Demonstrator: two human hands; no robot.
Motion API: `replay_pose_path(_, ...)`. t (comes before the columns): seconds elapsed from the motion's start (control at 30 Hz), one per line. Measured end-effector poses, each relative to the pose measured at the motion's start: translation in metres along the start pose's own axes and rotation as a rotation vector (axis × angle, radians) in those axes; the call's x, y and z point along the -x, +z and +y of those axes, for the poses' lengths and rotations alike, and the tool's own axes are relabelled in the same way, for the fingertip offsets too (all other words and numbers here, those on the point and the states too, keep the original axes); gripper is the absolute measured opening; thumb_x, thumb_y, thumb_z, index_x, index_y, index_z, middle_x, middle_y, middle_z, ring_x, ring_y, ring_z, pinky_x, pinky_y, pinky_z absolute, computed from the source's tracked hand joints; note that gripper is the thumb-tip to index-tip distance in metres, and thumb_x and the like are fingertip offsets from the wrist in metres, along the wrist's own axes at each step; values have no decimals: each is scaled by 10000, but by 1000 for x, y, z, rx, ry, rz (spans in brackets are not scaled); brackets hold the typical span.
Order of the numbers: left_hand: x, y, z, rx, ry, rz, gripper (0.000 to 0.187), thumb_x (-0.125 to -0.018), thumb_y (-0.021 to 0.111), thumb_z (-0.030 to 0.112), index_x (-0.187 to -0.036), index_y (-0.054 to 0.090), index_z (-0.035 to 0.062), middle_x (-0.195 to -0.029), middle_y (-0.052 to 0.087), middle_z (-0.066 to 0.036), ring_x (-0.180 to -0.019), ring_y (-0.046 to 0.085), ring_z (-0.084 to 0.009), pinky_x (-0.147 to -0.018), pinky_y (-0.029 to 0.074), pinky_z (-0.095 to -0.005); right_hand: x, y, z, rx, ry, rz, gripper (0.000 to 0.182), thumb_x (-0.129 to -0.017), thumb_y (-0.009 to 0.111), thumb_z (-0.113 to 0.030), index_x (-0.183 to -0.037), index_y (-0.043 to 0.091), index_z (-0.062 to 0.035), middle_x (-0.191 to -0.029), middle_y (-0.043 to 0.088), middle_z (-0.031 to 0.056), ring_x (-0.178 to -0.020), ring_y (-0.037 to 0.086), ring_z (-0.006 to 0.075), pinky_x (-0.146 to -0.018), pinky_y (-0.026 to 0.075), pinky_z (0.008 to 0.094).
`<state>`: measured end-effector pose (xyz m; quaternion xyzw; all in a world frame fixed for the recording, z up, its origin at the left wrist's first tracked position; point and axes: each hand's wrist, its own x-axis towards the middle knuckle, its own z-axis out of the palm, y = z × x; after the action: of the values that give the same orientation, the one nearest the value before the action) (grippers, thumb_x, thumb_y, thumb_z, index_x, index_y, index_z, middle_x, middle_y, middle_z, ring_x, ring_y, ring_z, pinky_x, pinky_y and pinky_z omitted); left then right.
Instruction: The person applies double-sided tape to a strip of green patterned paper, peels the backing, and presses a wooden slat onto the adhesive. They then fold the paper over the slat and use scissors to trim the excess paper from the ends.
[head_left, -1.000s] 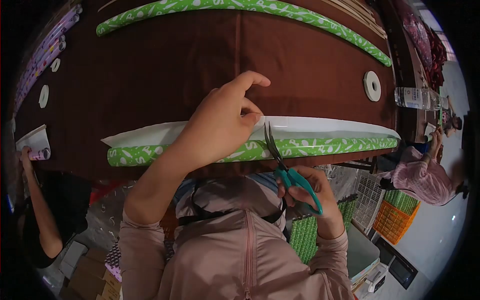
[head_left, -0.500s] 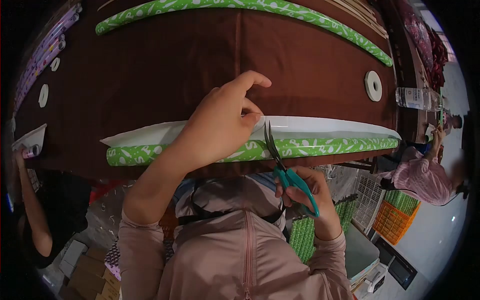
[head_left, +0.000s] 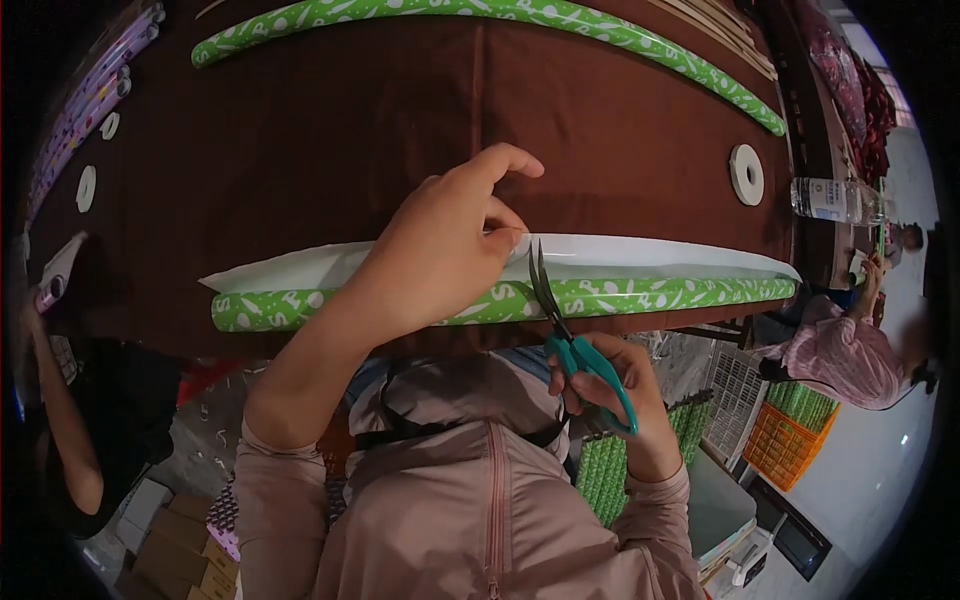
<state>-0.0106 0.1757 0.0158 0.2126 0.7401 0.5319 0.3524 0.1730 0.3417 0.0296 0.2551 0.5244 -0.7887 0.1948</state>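
A roll of green patterned wrapping paper lies along the table's near edge, its white underside turned up as a long flap. My left hand reaches across the roll; thumb and a finger pinch at the flap's edge, the index finger curving out above. What is in the pinch is too small to make out. In my right hand are scissors with teal handles, pointing away from me. Their dark blades are slightly apart, tips close beside my left fingertips and over the flap.
Another green roll crosses the far side of the brown-covered table. White tape rolls lie at both sides. A water bottle is at right. Co-workers sit at left and right; an orange crate stands on the floor.
My hands and the scissors stay almost in place. At the far left, the co-worker's hand and the small roll with its white sheet have shifted slightly.
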Motion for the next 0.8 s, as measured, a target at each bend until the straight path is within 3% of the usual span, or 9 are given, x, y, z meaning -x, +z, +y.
replay_pose_path(0.47,0,-1,0,10,-18,-14,415,-892,612,3,-1283,495,75,-900,732,-137,-859,669,-139,-822,470,-286,-1,0,3,16,-28,-1,168,-905,670,-89,-1027,616,13,-798,656,50,-617,548,68,-555,430,213)
replay_pose_path(0.67,1,-1,3,5,-41,-41,415,-887,612,0,-1280,499,69,-871,732,-130,-846,665,-129,-812,474,-284,0,2,-4,-49,-54,52,233,-896,675,-112,-1057,602,41,-837,658,93,-633,573,87,-570,456,223)
replay_pose_path(0.77,0,-2,-1,-41,64,26,427,-887,612,1,-1291,494,66,-862,730,-122,-820,652,-119,-790,473,-282,9,-2,-7,-76,-322,9,392,-826,730,-118,-1138,575,62,-897,657,126,-721,614,135,-663,503,244)
replay_pose_path(0.8,0,-3,2,-38,41,14,436,-888,610,-1,-1301,489,64,-869,731,-118,-814,645,-115,-779,472,-281,9,1,-9,-19,-445,137,395,-811,729,-89,-1140,570,63,-904,657,124,-748,615,138,-690,505,255)
